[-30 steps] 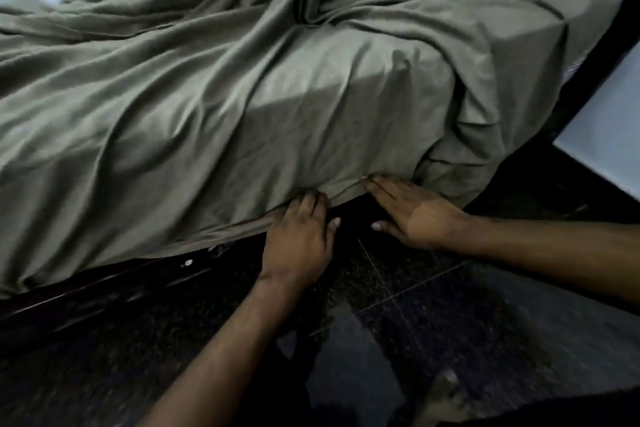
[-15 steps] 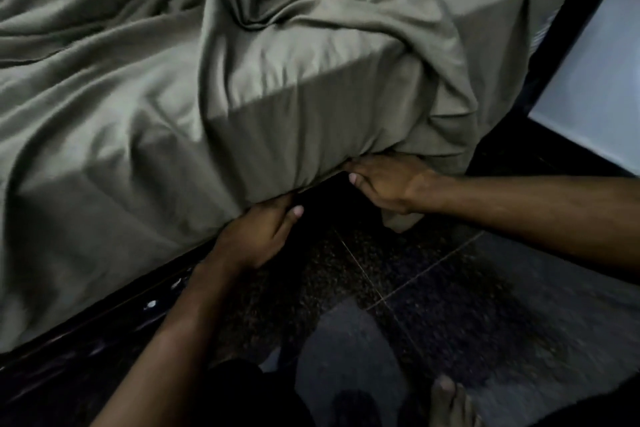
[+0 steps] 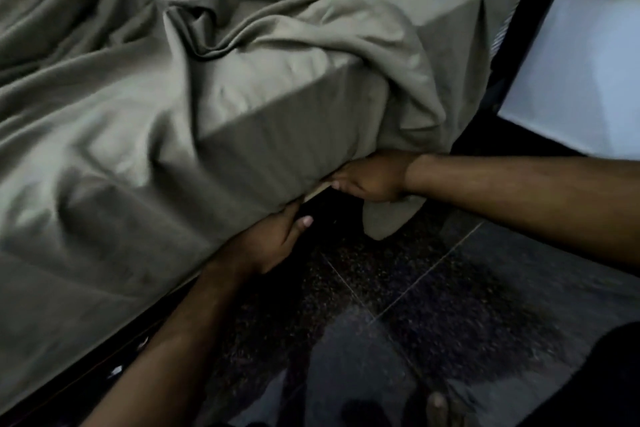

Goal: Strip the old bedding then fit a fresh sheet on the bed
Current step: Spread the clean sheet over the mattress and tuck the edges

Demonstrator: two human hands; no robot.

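Because only the head view is given, we read everything from it. Our olive-grey sheet (image 3: 214, 107) lies rumpled over the bed (image 3: 498, 3), filling the frame from nine to one o'clock, pulled smooth down the near side of the mattress and bunched in folds at the corner. Our left hand (image 3: 268, 244), just below centre, has its fingers tucked up under the sheet's lower edge with the thumb outside, so it grips the hem, we judge, to keep the side taut. Our right hand (image 3: 372, 178), towards three o'clock of centre, curls round the loose cloth under the mattress corner; a flap hangs free below it, which suggests the corner is not yet tucked. We take the step in hand to be folding that slack beneath the mattress. Beneath both hands lies the dark polished floor (image 3: 433, 305), from four to seven o'clock.
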